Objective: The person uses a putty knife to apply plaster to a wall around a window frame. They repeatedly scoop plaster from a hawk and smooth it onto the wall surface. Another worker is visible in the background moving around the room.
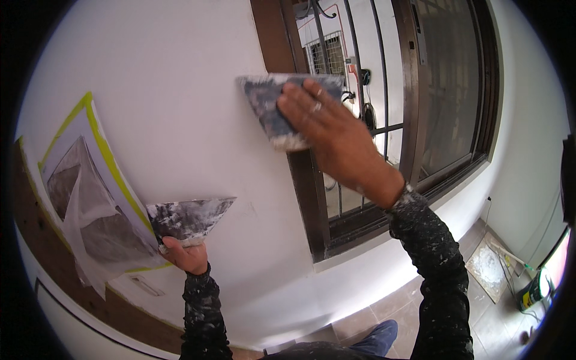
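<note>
Two scrapers (191,218), one per hand (341,144)

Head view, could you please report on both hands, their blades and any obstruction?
Left hand holding smeared lower blade. Right hand gripping upper blade; contact with white wall unclear. Brown window frame partly behind upper blade, possibly in the way.

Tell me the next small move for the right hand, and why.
I'd probably shift the scraper in the right hand slightly left: in this view its blade overlaps the brown window frame, while white wall lies just beside it. Whether the blade touches the wall, I can't tell. The left hand holds a second scraper, smeared with white.
</note>
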Action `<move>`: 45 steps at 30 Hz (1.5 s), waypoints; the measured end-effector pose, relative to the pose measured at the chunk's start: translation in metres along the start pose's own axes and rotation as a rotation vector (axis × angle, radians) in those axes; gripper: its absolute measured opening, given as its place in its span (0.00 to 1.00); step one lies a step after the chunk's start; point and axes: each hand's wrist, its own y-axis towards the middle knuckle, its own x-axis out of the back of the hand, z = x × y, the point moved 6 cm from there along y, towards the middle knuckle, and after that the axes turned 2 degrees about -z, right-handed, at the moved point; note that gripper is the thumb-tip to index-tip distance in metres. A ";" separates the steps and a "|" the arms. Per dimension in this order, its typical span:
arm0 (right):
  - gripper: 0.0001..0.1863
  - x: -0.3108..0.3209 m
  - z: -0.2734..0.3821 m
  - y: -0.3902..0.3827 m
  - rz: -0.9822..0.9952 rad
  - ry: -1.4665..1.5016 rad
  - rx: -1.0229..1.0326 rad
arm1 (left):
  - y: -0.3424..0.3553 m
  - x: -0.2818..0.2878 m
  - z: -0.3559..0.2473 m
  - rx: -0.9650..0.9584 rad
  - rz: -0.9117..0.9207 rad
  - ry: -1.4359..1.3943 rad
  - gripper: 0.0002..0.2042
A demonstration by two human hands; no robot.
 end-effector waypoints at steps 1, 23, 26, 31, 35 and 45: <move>0.44 -0.005 0.007 -0.004 0.058 0.007 0.039 | 0.000 0.000 -0.001 -0.002 -0.006 0.009 0.24; 0.23 0.053 0.011 0.029 -0.013 -0.049 0.144 | -0.005 0.002 -0.004 0.002 -0.040 0.185 0.41; 0.23 0.048 0.011 0.037 -0.034 -0.077 0.191 | -0.005 0.000 -0.002 0.008 -0.030 0.142 0.43; 0.28 0.039 0.042 -0.030 0.093 0.101 0.157 | -0.008 0.001 0.001 -0.016 -0.046 0.133 0.42; 0.18 0.052 -0.004 -0.041 -0.085 0.623 -0.510 | -0.008 0.002 0.002 -0.011 -0.061 0.174 0.42; 0.23 0.030 -0.025 0.020 -0.453 1.212 -0.481 | -0.009 -0.001 0.003 0.036 -0.047 0.078 0.42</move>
